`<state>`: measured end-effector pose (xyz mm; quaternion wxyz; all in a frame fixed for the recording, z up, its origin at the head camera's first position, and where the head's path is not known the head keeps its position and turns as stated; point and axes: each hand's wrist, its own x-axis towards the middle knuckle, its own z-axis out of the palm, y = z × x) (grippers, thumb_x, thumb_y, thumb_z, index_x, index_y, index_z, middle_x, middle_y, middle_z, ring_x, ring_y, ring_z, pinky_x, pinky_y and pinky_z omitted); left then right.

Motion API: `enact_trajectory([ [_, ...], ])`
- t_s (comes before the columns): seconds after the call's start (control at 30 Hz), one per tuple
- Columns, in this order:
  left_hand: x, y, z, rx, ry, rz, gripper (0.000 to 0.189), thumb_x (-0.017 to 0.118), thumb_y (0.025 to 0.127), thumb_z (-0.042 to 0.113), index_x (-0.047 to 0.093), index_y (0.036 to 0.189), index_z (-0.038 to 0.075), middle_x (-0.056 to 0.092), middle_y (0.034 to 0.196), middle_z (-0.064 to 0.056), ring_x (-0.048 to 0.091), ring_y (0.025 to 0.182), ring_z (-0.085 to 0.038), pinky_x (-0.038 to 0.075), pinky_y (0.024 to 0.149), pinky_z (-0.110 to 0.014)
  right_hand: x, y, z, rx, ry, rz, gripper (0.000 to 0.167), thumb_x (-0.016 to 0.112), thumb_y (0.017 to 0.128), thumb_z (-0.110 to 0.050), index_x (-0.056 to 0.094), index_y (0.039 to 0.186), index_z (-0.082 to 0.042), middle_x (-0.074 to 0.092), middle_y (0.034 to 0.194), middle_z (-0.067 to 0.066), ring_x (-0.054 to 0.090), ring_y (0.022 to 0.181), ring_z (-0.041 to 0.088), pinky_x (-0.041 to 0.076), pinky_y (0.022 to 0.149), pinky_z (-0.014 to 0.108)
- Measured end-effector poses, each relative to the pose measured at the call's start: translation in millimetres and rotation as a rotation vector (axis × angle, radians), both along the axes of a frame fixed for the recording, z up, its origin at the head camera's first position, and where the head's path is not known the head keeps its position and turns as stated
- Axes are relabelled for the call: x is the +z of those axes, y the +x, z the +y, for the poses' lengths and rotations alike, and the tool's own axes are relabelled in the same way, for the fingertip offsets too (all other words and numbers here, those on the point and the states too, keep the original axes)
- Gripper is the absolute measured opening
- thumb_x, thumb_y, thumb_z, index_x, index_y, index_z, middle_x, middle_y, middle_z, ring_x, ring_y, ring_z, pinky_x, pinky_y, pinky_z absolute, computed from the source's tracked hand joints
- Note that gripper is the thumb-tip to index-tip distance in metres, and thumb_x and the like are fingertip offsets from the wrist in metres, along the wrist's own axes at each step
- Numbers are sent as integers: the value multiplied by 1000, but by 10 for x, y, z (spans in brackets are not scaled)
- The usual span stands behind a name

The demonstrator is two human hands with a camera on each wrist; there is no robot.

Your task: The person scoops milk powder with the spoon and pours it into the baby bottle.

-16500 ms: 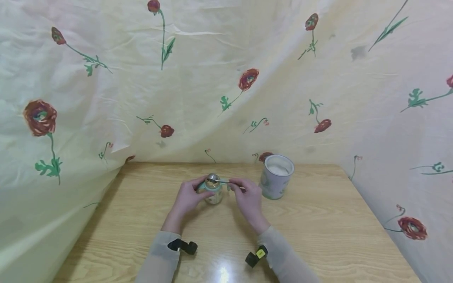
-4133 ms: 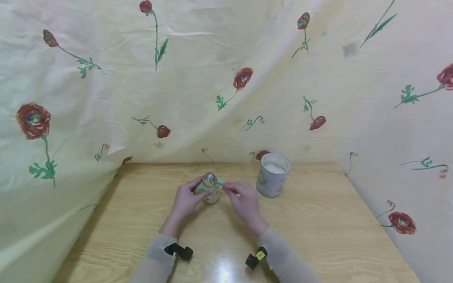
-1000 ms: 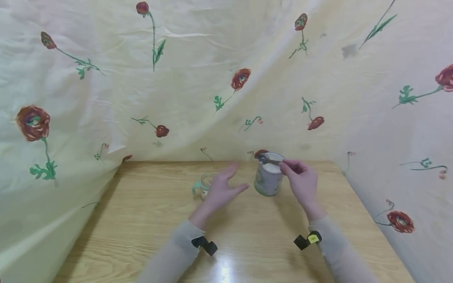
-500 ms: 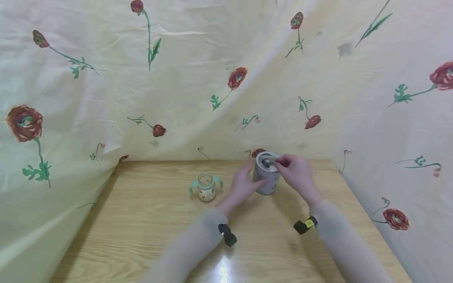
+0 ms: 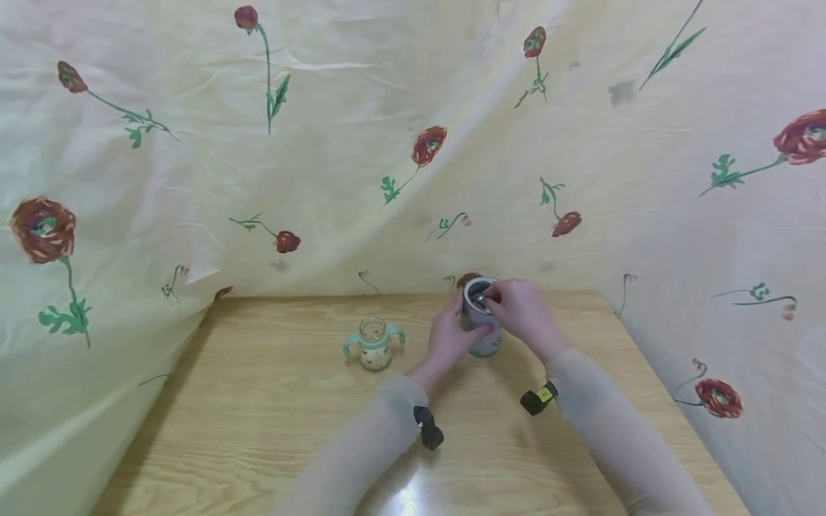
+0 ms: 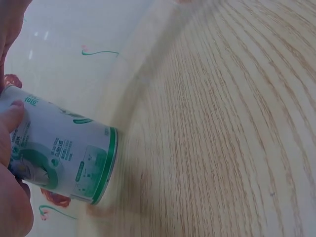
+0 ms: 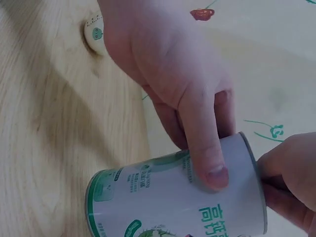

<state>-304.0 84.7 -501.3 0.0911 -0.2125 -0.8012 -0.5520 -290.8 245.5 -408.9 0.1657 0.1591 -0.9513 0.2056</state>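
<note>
A pale tin can (image 5: 488,344) with green print stands near the back of the table. My left hand (image 5: 450,335) grips it from the left; in the right wrist view the thumb lies along the can's wall (image 7: 148,192). My right hand (image 5: 521,309) pinches the handle of a metal spoon (image 5: 478,297) at the can's mouth. The spoon's bowl is down inside the rim and mostly hidden, as is the can's content. Left of the hands, a glass baby bottle (image 5: 374,356) with two mint handles stands upright, its top uncovered.
The wooden table (image 5: 258,401) ends at the back against a cream cloth (image 5: 348,179) printed with red flowers. The same cloth hangs along both sides. Black wrist cameras (image 5: 429,428) sit on both sleeves.
My left hand has left the baby bottle and moved right to grip the can. My right hand has carried the spoon from the bottle over the can, then lowered it inside.
</note>
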Motion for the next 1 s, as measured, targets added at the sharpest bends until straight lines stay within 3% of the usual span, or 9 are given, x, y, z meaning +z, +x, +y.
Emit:
enact_trajectory([
  [0.3,29,44,34,46,34,-56,85,92,88,30,50,160,14,59,155,0,52,145,-16,44,119,-36,-8,-54,-43,9,-67,-142,8,79,94,-6,82,99,-1,79,91,9,73,79,21,63,69,40],
  [0.5,54,66,47,47,13,-53,85,91,89,28,48,161,11,59,156,-4,55,143,-21,46,117,-38,-1,-85,-29,1,-183,-248,12,77,95,-6,82,104,2,80,95,14,76,84,26,64,73,40],
  [0.77,65,49,73,62,-8,-72,85,92,88,31,50,160,11,60,154,-3,56,142,-19,46,117,-37,48,-106,27,-66,-324,-322,14,78,96,-10,81,102,2,79,95,14,72,79,21,59,67,28],
  [1.0,94,56,62,77,-31,-60,87,93,87,30,50,160,11,62,152,-4,57,140,-21,47,116,-38,100,-61,124,-70,-460,-381,21,77,98,-15,80,107,4,79,100,15,75,83,17,61,71,24],
])
